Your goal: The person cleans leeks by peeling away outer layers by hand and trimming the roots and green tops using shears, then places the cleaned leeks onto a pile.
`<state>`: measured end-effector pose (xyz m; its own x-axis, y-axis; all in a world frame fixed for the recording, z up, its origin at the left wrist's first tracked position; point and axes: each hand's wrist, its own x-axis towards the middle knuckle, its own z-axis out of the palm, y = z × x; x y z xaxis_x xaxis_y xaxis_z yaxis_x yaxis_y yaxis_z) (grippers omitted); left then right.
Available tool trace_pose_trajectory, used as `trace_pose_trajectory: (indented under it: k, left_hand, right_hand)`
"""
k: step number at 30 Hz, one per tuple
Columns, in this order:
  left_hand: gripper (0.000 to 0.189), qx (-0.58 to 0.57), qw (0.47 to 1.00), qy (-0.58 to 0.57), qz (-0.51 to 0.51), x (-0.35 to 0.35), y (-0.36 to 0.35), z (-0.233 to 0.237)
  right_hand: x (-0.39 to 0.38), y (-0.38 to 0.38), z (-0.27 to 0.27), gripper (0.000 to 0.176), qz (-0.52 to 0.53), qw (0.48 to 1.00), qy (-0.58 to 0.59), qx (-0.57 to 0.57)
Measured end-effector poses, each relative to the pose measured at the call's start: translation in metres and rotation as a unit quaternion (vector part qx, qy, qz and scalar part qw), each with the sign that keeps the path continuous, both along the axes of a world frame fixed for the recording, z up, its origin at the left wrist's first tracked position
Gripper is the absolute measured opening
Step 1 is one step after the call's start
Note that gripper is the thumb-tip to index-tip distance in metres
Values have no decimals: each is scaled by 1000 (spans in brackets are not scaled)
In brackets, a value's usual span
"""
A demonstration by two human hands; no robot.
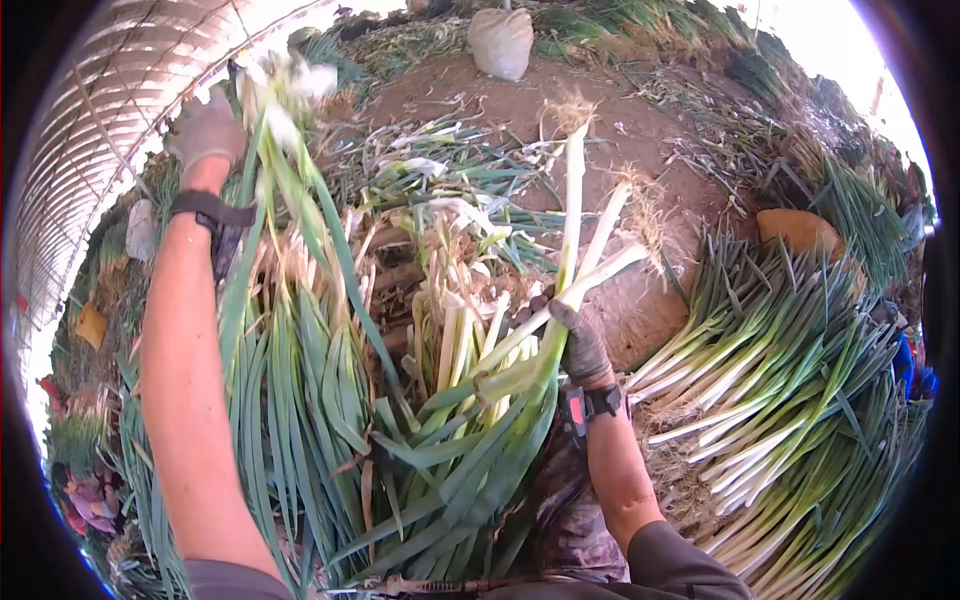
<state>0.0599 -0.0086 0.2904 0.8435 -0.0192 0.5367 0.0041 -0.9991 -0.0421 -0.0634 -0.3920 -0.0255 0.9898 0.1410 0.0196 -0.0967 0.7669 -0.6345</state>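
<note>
My right hand (583, 345), in a dirty glove, is closed around several long green onions (575, 200) with white stalks and roots pointing up. Their green leaves hang down toward my lap. My left hand (208, 130), gloved and blurred, is raised at the upper left beside a blurred clump of leaves and peelings (285, 110); its fingers are smeared by motion. Below it lies a thick pile of green onions (290, 400) with leaves toward me. More stalks (455, 340) stand between the pile and my right hand.
A large heap of cleaned onions (750, 370) lies at the right, beside a tan sack (800, 230). A whitish sack (501, 43) stands at the top on the soil. Stripped leaves (440, 165) litter the ground ahead. A yellow container (91, 326) is at the far left.
</note>
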Motion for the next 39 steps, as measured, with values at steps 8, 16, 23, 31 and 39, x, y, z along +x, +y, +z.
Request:
trace_pose_trajectory:
  k: [8, 16, 23, 31, 39]
  left_hand:
    - [80, -235, 786, 500, -279, -73, -180, -206]
    - [30, -579, 717, 310, -232, -100, -168, -256]
    - [30, -647, 687, 239, -229, -98, -144, -191]
    - [46, -576, 699, 252, -340, -120, -140, -168]
    - [44, -549, 736, 207, -338, -139, -146, -145]
  right_hand:
    - [2, 9, 20, 35, 5, 996, -5, -89]
    - [-6, 20, 38, 38, -37, 996, -28, -76]
    - [-23, 69, 52, 42, -11, 971, -123, -205]
    - [-30, 101, 75, 51, -48, 845, -243, -473]
    - [-51, 111, 132, 59, -42, 640, -206, -739]
